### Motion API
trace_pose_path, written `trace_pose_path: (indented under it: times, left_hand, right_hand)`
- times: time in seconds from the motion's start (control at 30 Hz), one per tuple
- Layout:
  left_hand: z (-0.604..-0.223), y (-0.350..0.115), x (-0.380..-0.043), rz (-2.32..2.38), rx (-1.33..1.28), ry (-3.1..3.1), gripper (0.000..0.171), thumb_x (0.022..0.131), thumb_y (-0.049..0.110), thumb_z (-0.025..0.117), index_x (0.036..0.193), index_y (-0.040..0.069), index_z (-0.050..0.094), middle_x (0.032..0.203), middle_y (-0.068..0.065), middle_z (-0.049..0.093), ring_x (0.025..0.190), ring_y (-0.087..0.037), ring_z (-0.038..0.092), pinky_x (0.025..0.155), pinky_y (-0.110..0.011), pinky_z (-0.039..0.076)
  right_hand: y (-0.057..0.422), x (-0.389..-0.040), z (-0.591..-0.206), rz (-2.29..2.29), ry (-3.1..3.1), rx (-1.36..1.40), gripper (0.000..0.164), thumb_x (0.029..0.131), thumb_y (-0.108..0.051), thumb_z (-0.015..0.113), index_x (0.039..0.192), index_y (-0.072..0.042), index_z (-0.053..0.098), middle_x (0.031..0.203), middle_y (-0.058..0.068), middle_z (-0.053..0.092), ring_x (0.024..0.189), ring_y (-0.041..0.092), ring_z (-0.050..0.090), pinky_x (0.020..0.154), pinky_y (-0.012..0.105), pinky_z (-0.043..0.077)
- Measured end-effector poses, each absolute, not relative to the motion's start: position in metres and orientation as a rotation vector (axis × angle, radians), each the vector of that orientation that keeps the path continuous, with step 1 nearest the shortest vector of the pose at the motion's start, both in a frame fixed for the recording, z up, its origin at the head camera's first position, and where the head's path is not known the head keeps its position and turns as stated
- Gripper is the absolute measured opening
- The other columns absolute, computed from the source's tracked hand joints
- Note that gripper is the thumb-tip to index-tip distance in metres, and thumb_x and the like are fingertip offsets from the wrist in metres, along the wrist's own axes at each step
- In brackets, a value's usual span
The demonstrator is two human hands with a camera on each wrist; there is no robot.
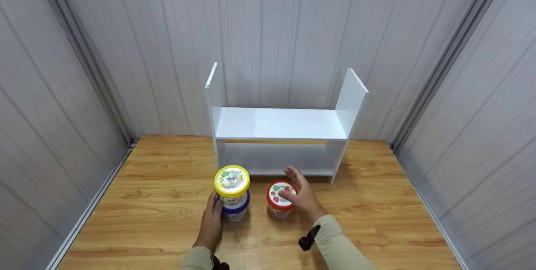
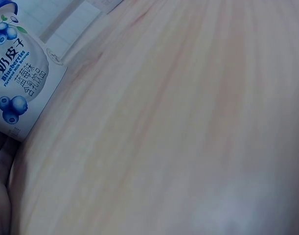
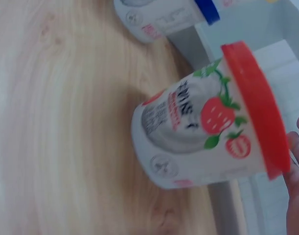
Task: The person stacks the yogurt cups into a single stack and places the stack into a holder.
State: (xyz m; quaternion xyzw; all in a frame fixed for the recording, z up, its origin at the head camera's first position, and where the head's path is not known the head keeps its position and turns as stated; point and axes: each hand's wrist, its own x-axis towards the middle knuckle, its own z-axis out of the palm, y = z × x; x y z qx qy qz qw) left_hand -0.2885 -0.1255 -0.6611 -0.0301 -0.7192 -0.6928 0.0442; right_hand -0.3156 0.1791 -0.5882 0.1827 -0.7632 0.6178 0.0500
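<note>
On the wooden table, a cup with a yellow lid (image 1: 232, 181) sits stacked on a blueberry drink cup with a blue lid (image 1: 235, 210). My left hand (image 1: 210, 222) lies along the left side of the blue-lidded cup, its fingers fairly straight. The left wrist view shows blueberries on that cup's label (image 2: 14, 73) and part of the hand by its base. To the right is a strawberry cup (image 3: 198, 122) with a red lid (image 1: 281, 194). My right hand (image 1: 307, 199) is spread beside it, thumb over the lid's edge and fingers extended past it.
Behind the cups stands a white two-tier shelf (image 1: 280, 123) with upright side panels. Pale panelled walls (image 1: 268, 31) enclose the wooden table (image 1: 159, 186) at the back and both sides.
</note>
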Motion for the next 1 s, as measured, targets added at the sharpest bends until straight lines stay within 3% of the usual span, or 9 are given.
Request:
trace_pose_path:
  times: [0.47,0.8,1.0]
  left_hand:
    - [-0.662,-0.125,-0.289,-2.075,-0.09,-2.195,0.052,0.109,0.046,0.038,0.155,0.022,0.033,0.155,-0.011,0.044,0.145,-0.033,0.036,0.12,-0.057,0.024]
    - [-0.659,-0.125,-0.288,-2.105,-0.077,-2.208,0.056,0.108,0.049,0.037,0.157,0.024,0.03,0.159,-0.012,0.038,0.148,-0.034,0.032,0.121,-0.057,0.021]
    - [-0.66,-0.124,-0.288,-2.125,-0.099,-2.177,0.054,0.109,0.044,0.038,0.157,0.021,0.03,0.157,-0.014,0.041,0.146,-0.035,0.034,0.121,-0.057,0.022]
  right_hand:
    - [0.189,-0.314,-0.611,1.962,-2.315,0.509,0.088,0.086,-0.009,0.082,0.156,-0.003,0.03,0.154,0.021,0.042,0.145,0.036,0.036,0.12,0.053,0.026]
    - [0.192,-0.313,-0.624,2.023,-2.37,0.441,0.092,0.085,-0.01,0.083,0.157,0.0,0.027,0.157,0.025,0.036,0.142,0.038,0.038,0.108,0.028,0.041]
    - [0.191,-0.308,-0.628,1.994,-2.423,0.372,0.091,0.086,-0.017,0.083,0.159,-0.011,0.03,0.155,0.019,0.041,0.137,0.034,0.044,0.109,0.037,0.041]
